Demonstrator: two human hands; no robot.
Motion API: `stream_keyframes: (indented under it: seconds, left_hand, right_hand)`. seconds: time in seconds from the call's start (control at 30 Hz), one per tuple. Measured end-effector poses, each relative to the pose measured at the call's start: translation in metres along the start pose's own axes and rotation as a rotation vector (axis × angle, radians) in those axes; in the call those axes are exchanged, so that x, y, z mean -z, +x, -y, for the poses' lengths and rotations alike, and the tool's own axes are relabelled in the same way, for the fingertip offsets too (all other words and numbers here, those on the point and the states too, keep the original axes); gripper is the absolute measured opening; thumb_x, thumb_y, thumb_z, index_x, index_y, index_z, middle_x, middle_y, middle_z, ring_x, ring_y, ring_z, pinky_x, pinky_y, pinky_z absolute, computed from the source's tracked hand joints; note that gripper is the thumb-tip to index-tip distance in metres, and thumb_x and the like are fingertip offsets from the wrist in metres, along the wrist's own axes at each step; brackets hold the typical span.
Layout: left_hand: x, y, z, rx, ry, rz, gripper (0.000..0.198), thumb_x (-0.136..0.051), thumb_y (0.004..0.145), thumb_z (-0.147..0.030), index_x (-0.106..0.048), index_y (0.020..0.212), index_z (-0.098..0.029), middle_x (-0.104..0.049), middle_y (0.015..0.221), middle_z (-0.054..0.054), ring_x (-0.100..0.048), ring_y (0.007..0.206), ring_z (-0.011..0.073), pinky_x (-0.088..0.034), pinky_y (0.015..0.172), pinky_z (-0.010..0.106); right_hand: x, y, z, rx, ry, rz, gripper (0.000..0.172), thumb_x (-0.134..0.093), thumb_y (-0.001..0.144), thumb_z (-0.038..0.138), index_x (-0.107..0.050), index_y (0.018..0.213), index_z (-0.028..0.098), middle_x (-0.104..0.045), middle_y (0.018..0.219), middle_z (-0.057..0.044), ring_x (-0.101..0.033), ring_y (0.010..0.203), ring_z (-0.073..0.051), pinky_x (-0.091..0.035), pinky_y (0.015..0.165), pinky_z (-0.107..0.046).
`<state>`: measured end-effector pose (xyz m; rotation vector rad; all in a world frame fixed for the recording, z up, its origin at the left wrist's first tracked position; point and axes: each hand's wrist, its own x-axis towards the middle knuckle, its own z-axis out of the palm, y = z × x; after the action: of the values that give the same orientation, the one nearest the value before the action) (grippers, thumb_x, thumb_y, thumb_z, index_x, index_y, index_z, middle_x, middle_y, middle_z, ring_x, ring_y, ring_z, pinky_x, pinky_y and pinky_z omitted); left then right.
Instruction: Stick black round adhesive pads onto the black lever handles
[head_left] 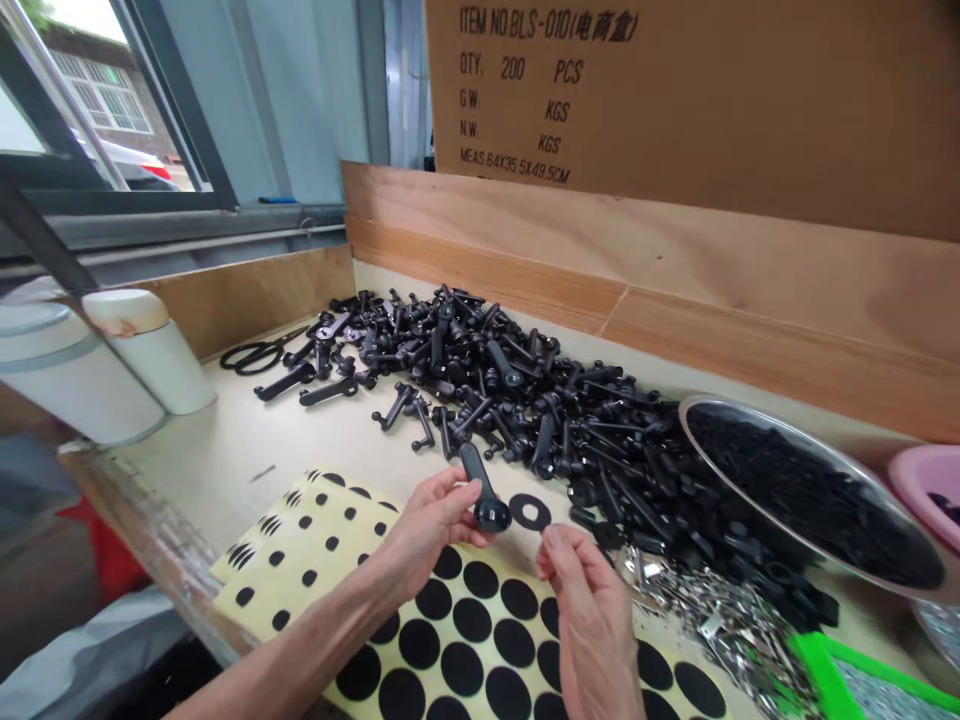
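The left hand [427,530] is gripping a black plastic handle [480,490] between fingers and thumb, with the handle's long stem pointing away from the person and its round head sitting just past the fingertips. The right hand [592,620] is hovering beside it with its fingers curled, nearest to a flat black ring [529,511]. The ring is sitting just beside the handle's head (it may be touching the right fingertips, but the view is too tight to tell), so whether that hand is pinching anything stays unclear.

Sheets of black round stickers [296,590] are lying under both hands on the surface [210,460]. Beyond them, a heap of black plastic handles [480,370] is spreading along a wooden board [480,250], and a steel bowl [750,425] full of small black pieces is sitting at its right end. A pile of silver metal clips [720,630] is lying near the right hand, next to a green tray [814,665]. Scissors [255,352] are resting at the heap's far left, close to two white containers [127,350].
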<state>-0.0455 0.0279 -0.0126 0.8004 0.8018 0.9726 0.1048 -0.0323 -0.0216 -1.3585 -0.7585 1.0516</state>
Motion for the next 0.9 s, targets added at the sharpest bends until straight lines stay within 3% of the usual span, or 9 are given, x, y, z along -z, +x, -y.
stream_keyframes:
  seconds: [0.17,0.4,0.63,0.9]
  left_hand:
    - [-0.0009,-0.001,0.0023,0.009,0.011,-0.005,0.034,-0.069,0.078,-0.046,-0.062,0.093,-0.015,-0.068,0.08,0.006,-0.061,0.064,0.0131,-0.051,0.062,0.026]
    - [-0.004,-0.0023,0.0016,-0.01,0.024,0.004,0.033,-0.068,0.079,-0.044,-0.062,0.091,-0.015,-0.068,0.079,0.006,-0.062,0.066,0.0141,-0.051,0.062,0.026]
    - [-0.0049,-0.003,-0.0007,-0.016,0.048,-0.058,0.033,-0.066,0.081,-0.043,-0.064,0.098,-0.015,-0.067,0.079,0.006,-0.061,0.065,0.0142,-0.05,0.064,0.027]
    - [-0.0068,-0.0032,0.0019,-0.019,0.04,-0.005,0.029,-0.064,0.084,-0.04,-0.063,0.098,-0.014,-0.066,0.08,0.006,-0.058,0.065,0.0123,-0.05,0.064,0.026]
  right_hand:
    - [-0.0061,-0.0049,-0.0043,-0.088,-0.029,0.107,0.034,-0.064,0.079,0.051,-0.057,0.066,0.021,-0.046,0.062,0.003,-0.038,0.062,-0.015,-0.033,0.057,-0.025]
    - [-0.0063,-0.0029,-0.0078,-0.143,-0.02,0.103,0.034,-0.066,0.078,0.05,-0.056,0.064,0.021,-0.042,0.061,0.004,-0.035,0.062,-0.014,-0.031,0.057,-0.025]
    - [-0.0052,-0.0072,-0.0033,-0.108,0.014,0.058,0.035,-0.068,0.077,0.05,-0.054,0.064,0.021,-0.041,0.061,0.004,-0.035,0.061,-0.014,-0.031,0.057,-0.025]
    - [-0.0073,-0.0053,-0.0059,-0.157,-0.041,0.102,0.035,-0.067,0.078,0.051,-0.058,0.064,0.02,-0.043,0.06,0.004,-0.034,0.062,-0.013,-0.031,0.057,-0.024]
